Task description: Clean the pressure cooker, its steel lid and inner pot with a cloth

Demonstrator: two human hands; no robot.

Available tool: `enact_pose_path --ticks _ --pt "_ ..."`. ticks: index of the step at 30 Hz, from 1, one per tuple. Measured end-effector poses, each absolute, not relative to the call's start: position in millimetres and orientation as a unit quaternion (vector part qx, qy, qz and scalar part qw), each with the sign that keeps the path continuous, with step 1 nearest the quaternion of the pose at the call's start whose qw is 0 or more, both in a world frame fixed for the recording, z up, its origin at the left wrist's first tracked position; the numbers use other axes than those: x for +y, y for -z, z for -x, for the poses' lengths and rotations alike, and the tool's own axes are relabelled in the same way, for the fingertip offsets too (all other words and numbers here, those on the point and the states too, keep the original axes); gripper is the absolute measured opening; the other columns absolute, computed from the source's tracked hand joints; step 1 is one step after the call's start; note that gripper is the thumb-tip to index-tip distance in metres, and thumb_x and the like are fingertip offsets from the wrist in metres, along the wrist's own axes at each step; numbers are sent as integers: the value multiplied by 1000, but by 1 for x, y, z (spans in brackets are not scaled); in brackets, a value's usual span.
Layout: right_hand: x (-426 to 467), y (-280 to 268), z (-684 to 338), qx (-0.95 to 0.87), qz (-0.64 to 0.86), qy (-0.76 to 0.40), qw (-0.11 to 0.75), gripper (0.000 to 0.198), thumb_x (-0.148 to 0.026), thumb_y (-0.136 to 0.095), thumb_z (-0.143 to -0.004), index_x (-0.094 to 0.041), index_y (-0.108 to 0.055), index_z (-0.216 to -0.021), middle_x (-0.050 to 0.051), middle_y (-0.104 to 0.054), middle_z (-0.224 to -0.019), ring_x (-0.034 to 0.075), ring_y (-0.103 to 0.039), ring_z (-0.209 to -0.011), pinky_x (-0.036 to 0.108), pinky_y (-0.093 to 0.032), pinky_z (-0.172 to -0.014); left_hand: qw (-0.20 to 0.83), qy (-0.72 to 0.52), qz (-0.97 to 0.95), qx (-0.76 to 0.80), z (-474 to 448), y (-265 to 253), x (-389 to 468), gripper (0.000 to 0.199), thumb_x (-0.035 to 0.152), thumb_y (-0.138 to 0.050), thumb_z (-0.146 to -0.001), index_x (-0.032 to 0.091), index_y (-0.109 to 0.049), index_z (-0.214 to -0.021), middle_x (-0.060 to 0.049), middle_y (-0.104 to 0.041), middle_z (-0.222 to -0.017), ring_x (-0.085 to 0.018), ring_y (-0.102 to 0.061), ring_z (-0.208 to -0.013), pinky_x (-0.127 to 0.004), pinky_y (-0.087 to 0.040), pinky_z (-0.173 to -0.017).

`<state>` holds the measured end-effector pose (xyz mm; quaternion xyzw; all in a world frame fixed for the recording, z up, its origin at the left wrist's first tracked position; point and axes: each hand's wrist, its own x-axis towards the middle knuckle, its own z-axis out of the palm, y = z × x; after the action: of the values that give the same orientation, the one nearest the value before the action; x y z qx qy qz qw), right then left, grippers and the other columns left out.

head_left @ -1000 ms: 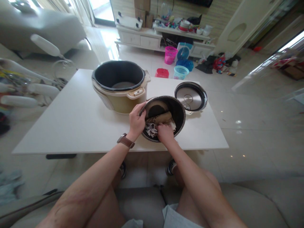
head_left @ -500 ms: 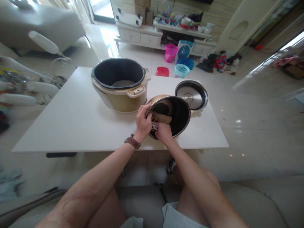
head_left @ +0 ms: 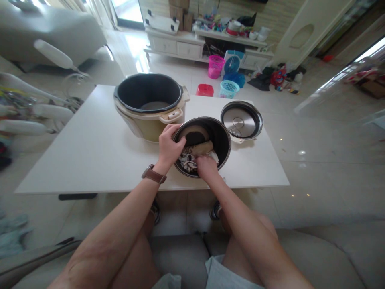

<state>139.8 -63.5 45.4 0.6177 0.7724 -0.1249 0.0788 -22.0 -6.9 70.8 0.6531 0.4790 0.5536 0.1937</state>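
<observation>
Pot [head_left: 217, 138] — at the near side of the white table [head_left: 90, 152], right of the cooker [head_left: 144, 129], tilted, dark inside showing — holds bunched cloth [head_left: 198, 150]; left hand [head_left: 170, 145] grips the pot's rim; right hand [head_left: 207, 166] clenches the cloth.

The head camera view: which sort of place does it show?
Probably a home living room: a grey, padded sofa seat nearest the camera, a rectangular white table before it, and a low white cabinet with drawers beyond.
</observation>
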Motion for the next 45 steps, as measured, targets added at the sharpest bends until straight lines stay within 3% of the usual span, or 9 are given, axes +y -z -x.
enact_pose_path --ticks 4,10,18,25,29,38,45 --pt "-62 -44 -139 785 -604 111 84 38 -21 -44 -104 -17 -81 -114 19 -75 -125 27 -69 -120 36 -47 -99 231 -552 -653 465 32 -67 -1 39 13 -65 -79 21 -77 -115 -5 -78 -118 -25 -71 -112 -40 -57 -106" --pt "-64 -43 -138 787 -601 107 86 38 -19 -45 -103 -19 -80 -114 18 -75 -125 27 -69 -117 37 -48 -96 254 -563 -633 467 31 -61 -2 31 19 -61 -90 21 -80 -114 -5 -80 -114 -24 -73 -108 -40 -57 -105" --pt "-65 -41 -143 773 -621 112 64 33 -19 -52 -98 -25 -77 -119 13 -75 -122 27 -71 -113 33 -51 -88 243 -588 -612 470 20 -49 -11 29 23 -60 -94 22 -77 -118 -6 -79 -120 -23 -72 -112 -38 -55 -107" --pt "-66 -42 -137 756 -638 140 23 43 -12 -53 -91 -28 -70 -127 8 -74 -129 26 -73 -112 32 -52 -87 222 -646 -587 434 -5 -37 -26 26 20 -59 -97 23 -75 -117 -7 -77 -123 -23 -70 -118 -40 -53 -109" --pt "-66 -41 -139 746 -650 140 19 43 -13 -52 -92 -29 -70 -127 8 -74 -130 27 -73 -110 33 -52 -88 210 -642 -593 438 -18 -35 -33 31 13 -56 -94 24 -72 -118 -7 -75 -121 -23 -68 -118 -41 -52 -108" --pt "-68 -46 -141 749 -646 137 56 37 -21 -50 -99 -32 -75 -124 9 -75 -126 24 -74 -109 31 -51 -86 218 -584 -613 486 1 -63 -15 34 7 -61 -77 21 -75 -105 -3 -68 -97 -20 -67 -91 -36 -57 -90" --pt "-64 -44 -140 772 -619 106 94 39 -18 -44 -103 -21 -79 -117 15 -76 -124 27 -71 -116 35 -50 -91 249 -567 -618 485 22 -62 -3 32 12 -65 -74 19 -75 -104 -4 -74 -103 -21 -69 -100 -35 -58 -92"
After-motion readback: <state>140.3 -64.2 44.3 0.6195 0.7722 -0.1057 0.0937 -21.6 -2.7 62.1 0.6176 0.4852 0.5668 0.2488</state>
